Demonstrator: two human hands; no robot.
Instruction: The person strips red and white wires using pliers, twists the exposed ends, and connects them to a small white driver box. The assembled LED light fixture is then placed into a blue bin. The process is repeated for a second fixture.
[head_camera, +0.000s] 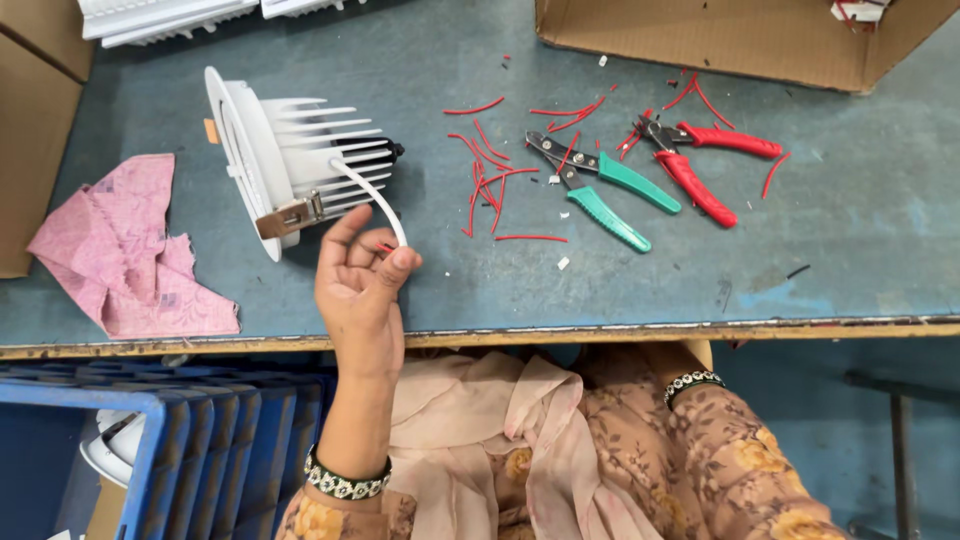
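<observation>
Nearest: a stack of blue plastic crates sits below the table edge at the person's left, with a white round fitting showing in a gap.
Right hand: out of sight under the edge of the blue-grey worktable; only the floral sleeve and a beaded bangle show, so I cannot tell how its fingers are set.
Left hand: the left hand is raised over the near edge, palm towards the person, thumb and fingertips pinched together on the end of a white sheathed cable.
Cable: it arcs up from the fingers to the back of a white ribbed metal downlight housing, which lies on its side just beyond the hand, its spring clip facing the thumb.
Red tips: short red wire ends peek out of the cable right at the pinch, touching the fingers.
Progress: by my reckoning the trimming is largely done, since red wire offcuts litter the table; the cable end is not joined to anything yet.
Tools: green-handled wire strippers and red-handled cutters lie untouched, well apart from the hand.
Left side: a crumpled pink cloth.
Far edge: an open brown cardboard box and more white ribbed housings.
</observation>
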